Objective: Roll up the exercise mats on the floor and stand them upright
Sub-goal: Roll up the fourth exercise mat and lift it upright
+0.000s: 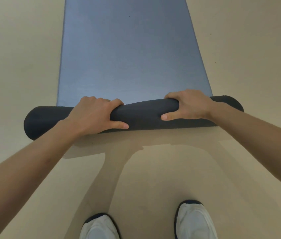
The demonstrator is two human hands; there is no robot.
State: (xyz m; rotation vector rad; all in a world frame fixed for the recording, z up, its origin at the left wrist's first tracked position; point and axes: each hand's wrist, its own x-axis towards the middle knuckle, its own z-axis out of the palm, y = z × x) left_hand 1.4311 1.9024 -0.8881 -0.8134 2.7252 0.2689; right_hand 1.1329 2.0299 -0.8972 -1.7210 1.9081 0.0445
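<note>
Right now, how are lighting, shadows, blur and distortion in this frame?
Head view: soft, even light, faint sheen on the mat; arm and roll shadows fall on the floor toward the shoes; the wide lens bows the roll and splays the mat's edges; shoes slightly blurred.

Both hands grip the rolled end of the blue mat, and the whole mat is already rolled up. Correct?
Not fully rolled. The left hand and right hand do grip the rolled end, but the head view shows a long stretch of the blue mat lying flat on the floor beyond it.
</note>
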